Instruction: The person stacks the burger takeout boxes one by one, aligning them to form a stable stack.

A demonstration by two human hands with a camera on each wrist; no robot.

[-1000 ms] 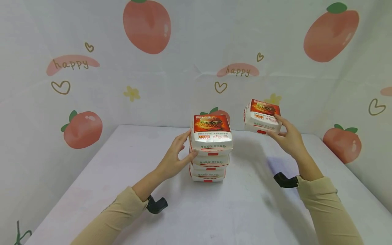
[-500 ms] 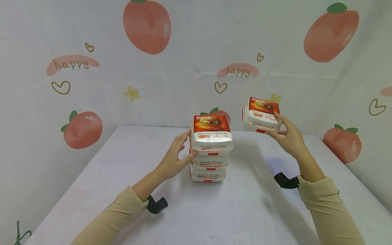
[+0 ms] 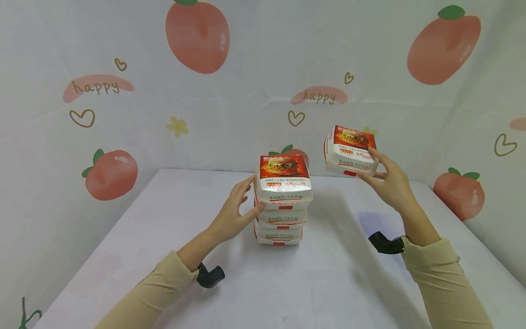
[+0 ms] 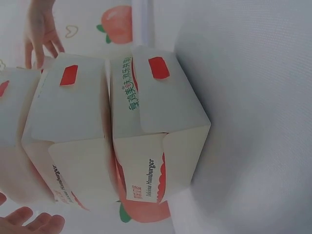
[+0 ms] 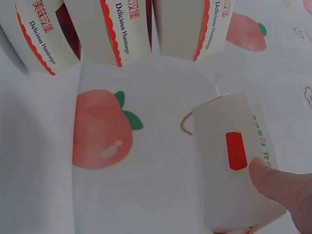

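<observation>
A stack of 3 hamburger boxes (image 3: 283,219), white with a burger picture on top, stands upright mid-table in the head view. The upper box (image 3: 283,183) sits a little to the right of those below. My left hand (image 3: 234,214) touches its left side, with the thumb by the front corner; curled left fingertips (image 4: 34,224) show in the left wrist view. To the right, another hamburger box (image 3: 350,151) is raised above the table, slightly tilted. My right hand (image 3: 388,180) grips its right side, the thumb (image 5: 268,178) pressed on the front; the far fingers are partly hidden.
The white-covered table (image 3: 197,205) reaches back to a printed cloth backdrop (image 3: 255,59) with peaches and hearts. Black wrist mounts (image 3: 210,276) stick out near both cuffs. A green string (image 3: 26,313) hangs at lower left.
My right hand has lifted its hamburger box slightly, moving it a little to the left. The left hand and the stack stay in place.
</observation>
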